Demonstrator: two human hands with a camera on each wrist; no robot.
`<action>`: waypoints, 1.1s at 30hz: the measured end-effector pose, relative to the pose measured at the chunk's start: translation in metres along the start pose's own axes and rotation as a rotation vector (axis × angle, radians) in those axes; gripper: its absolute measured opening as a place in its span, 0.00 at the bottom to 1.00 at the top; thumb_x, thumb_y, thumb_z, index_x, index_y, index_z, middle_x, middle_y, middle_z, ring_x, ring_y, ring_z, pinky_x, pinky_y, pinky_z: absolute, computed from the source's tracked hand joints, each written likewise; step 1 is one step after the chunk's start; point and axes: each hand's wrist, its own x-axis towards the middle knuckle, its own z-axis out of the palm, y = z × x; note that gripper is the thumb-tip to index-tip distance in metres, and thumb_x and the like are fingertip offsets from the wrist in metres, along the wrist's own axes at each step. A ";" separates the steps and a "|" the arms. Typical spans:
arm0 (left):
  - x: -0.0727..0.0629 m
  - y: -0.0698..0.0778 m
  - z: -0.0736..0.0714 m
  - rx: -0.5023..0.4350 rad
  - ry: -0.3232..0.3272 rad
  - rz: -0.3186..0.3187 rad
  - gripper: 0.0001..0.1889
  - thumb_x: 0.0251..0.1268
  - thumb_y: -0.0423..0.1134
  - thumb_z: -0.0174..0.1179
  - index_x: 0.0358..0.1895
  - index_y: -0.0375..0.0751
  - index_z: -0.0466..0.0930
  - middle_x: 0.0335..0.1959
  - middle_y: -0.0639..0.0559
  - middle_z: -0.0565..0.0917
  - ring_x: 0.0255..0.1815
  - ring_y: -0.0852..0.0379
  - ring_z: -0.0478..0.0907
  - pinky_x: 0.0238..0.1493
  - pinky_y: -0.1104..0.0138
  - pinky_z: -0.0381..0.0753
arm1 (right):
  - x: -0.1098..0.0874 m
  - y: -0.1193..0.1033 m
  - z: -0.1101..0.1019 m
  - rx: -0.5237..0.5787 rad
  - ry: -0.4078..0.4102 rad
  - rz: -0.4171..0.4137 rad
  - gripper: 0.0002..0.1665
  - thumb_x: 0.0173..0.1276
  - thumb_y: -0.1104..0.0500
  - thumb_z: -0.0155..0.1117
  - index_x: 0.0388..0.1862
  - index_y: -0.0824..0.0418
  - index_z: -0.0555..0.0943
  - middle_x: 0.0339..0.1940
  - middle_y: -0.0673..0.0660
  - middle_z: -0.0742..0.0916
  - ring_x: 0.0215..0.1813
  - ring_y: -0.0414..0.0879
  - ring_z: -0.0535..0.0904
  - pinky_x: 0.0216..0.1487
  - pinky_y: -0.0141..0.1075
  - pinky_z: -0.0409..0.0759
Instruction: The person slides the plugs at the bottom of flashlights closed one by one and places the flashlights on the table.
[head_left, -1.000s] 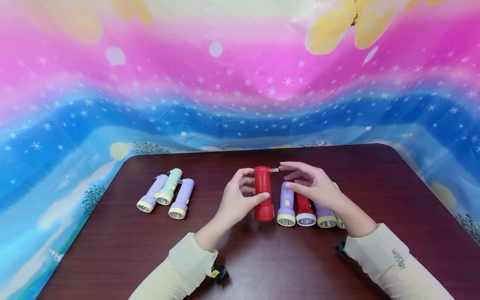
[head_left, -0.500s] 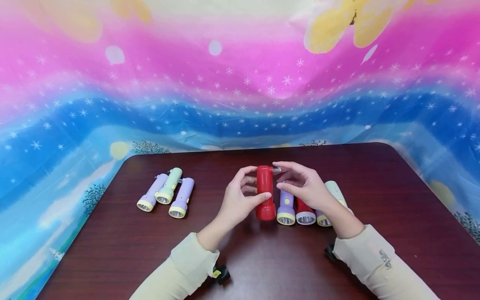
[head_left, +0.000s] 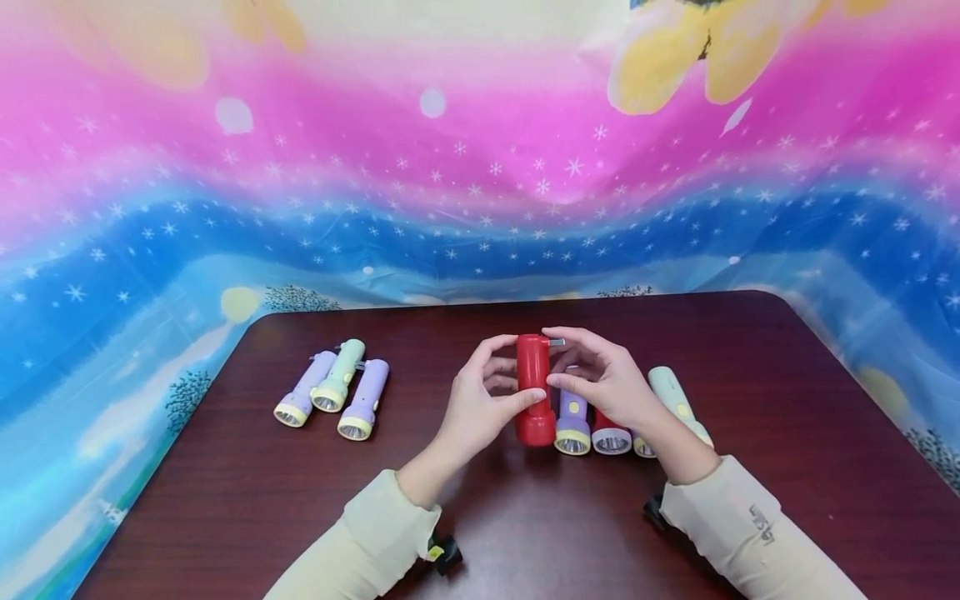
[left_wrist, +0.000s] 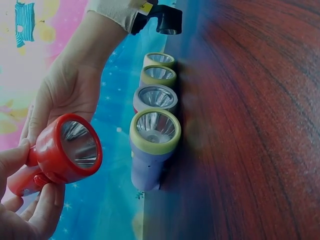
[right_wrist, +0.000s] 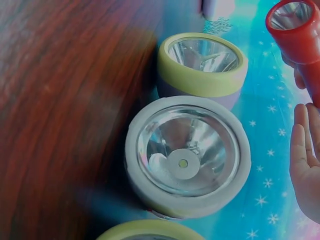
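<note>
In the head view my left hand [head_left: 483,392] holds a red flashlight [head_left: 533,375] above the table, its head pointing down and a metal plug [head_left: 556,342] sticking out near the top. The thumb lies across the front; the fingers curl behind. My right hand [head_left: 611,383] is against the other side, index fingertip near the plug and thumb tip on the body. Its exact contact at the plug is partly hidden. In the left wrist view the lens [left_wrist: 79,144] of the red flashlight shows. Below the right hand lie a purple flashlight [head_left: 573,421] and another red flashlight [head_left: 611,437].
Farther right, a green flashlight [head_left: 669,390] and a purple flashlight [head_left: 645,446] are partly covered by the right arm. Two purple flashlights and one pale green flashlight [head_left: 339,375] lie at left on the brown table [head_left: 225,500]. A patterned cloth [head_left: 480,192] hangs behind.
My right hand has moved left until its fingers meet the red flashlight near the plug. The left hand and flashlight have shifted slightly right. The green flashlight at right has come into view.
</note>
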 end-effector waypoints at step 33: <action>0.004 0.001 0.009 -0.059 0.030 0.075 0.35 0.52 0.33 0.75 0.65 0.48 0.72 0.47 0.43 0.85 0.35 0.53 0.83 0.42 0.66 0.88 | 0.005 -0.001 -0.002 0.031 -0.010 -0.001 0.36 0.58 0.71 0.72 0.66 0.62 0.73 0.53 0.66 0.84 0.41 0.41 0.87 0.46 0.32 0.86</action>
